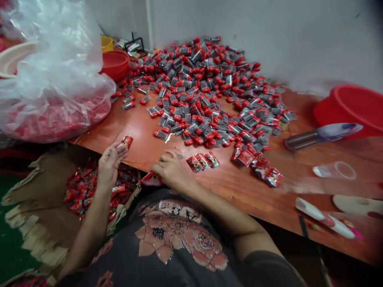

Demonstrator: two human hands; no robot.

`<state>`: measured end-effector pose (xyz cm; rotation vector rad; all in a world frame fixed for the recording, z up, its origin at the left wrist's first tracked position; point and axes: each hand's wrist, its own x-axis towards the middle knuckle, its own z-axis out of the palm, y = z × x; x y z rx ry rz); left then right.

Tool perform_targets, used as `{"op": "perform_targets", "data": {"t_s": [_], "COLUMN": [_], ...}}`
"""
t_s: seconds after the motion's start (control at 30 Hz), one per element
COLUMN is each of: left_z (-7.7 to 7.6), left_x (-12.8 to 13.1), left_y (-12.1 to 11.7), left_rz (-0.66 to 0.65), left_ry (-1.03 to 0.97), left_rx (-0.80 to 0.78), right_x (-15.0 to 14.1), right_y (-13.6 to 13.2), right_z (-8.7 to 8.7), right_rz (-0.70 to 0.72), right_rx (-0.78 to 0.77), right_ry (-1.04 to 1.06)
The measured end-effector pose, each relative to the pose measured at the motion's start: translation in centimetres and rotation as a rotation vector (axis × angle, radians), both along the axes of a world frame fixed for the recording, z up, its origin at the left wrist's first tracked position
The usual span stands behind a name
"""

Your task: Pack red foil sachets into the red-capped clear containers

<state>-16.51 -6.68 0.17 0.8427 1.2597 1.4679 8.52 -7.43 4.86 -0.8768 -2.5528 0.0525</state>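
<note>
My left hand [110,163] is at the table's near edge, its fingertips pinched on a small red wrapped packet [127,141]. My right hand [170,169] rests on the edge of the reddish wooden table [233,187], fingers curled over another red packet [149,179]. A few wrapped red packets [202,161] lie just right of it, and more [257,165] lie farther right. Behind them spreads a large heap of small clear pieces with red caps [206,91].
A cardboard box [44,199] holding several red packets sits below the table at left. A clear plastic bag [54,79] of red items lies at the left. Red basins [115,63] [353,105], a blurred tool [323,135], a clear cup [335,170] and pens [326,219] stand about.
</note>
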Motion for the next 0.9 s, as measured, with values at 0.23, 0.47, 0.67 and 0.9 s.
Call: {"op": "perform_targets", "data": {"t_s": [0.23, 0.47, 0.67, 0.9], "left_z": [1.2, 0.2, -0.9, -1.6], "left_x": [6.6, 10.3, 11.4, 13.6], "left_y": [-1.2, -0.7, -1.4, -0.4], "left_rz": [-0.858, -0.83, -0.797, -0.138], "left_ry": [-0.123, -0.373, -0.503, -0.555], "left_rx": [-0.169, -0.31, -0.462, -0.303], "right_x": [2.5, 4.1, 5.3, 4.9], "right_y": [1.2, 2.2, 3.5, 3.3], "right_z": [0.0, 0.3, -1.1, -6.2], "right_rz": [0.007, 0.052, 0.085, -0.408], "right_rx": [0.025, -0.061, -0.22, -0.64], "right_ry": [-0.078, -0.076, 0.065, 0.713]}}
